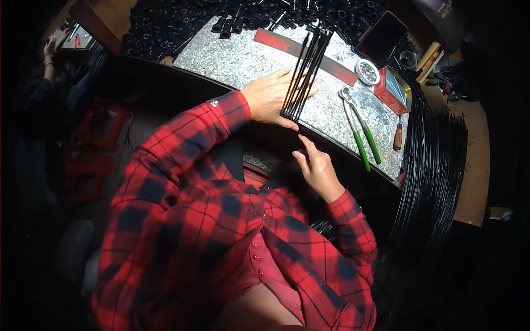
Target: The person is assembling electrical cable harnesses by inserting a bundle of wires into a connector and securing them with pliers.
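A bundle of thin black rods slants over the work surface, its near ends at the front edge. My left hand lies at that edge with the rods across its fingers. Its thumb sits against their near ends, and part of the fingers is hidden beneath them. Below the edge is my right hand, empty, index finger and thumb apart. That index fingertip points up close to the left thumb; whether they touch I cannot tell. Right of the rods lie pliers with green handles.
On the speckled metal tabletop lies a red-and-dark flat bar. A round dial, red box, screwdriver and dark phone-like slab stand rightward. Black parts heap behind; long black rods hang right. Another person's hand shows far left.
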Available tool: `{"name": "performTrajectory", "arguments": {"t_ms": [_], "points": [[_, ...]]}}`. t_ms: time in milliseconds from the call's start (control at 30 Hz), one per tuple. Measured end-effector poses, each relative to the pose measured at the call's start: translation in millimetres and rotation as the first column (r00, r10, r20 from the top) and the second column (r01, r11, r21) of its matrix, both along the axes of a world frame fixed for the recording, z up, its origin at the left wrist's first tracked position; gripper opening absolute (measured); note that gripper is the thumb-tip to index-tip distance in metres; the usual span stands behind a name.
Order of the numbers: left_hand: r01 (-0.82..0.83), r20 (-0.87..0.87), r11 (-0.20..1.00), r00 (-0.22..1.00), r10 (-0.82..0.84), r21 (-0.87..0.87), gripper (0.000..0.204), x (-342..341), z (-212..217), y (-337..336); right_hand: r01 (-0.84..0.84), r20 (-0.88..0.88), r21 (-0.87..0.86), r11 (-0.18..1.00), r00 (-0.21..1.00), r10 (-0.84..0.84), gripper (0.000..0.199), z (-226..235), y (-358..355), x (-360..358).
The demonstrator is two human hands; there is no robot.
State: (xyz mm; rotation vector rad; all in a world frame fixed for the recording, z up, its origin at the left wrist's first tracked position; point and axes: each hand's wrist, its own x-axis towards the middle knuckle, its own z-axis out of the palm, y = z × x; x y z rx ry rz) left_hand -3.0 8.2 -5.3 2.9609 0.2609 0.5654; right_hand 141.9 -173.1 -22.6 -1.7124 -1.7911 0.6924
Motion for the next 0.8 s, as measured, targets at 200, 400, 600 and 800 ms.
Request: {"name": "performTrajectory", "arguments": {"t_ms": [200,400,600,800], "points": [[-0.065,-0.003,0.998,0.998,0.065,0.01,0.095,1.3,-0.8,0.2,-0.079,0.092,0.046,0.996,0.993,0.075,0.035,11.2,4.5,-2.8],[-0.072,-0.014,0.994,0.997,0.074,0.078,0.09,-1.4,5.8,0.6,-0.094,0.061,0.115,0.989,0.994,0.087,0.028,43.3,14.9,13.1],[-0.044,0.038,0.999,0.998,0.043,0.031,0.091,0.4,2.3,-2.4,0.19,0.068,0.202,0.961,0.976,-0.207,0.022,79.5,43.9,81.3],[-0.031,-0.038,0.998,0.999,0.033,0.054,0.093,4.7,3.5,-2.4,0.381,0.33,0.423,0.822,0.78,-0.532,0.021,96.1,86.4,183.5]]}}
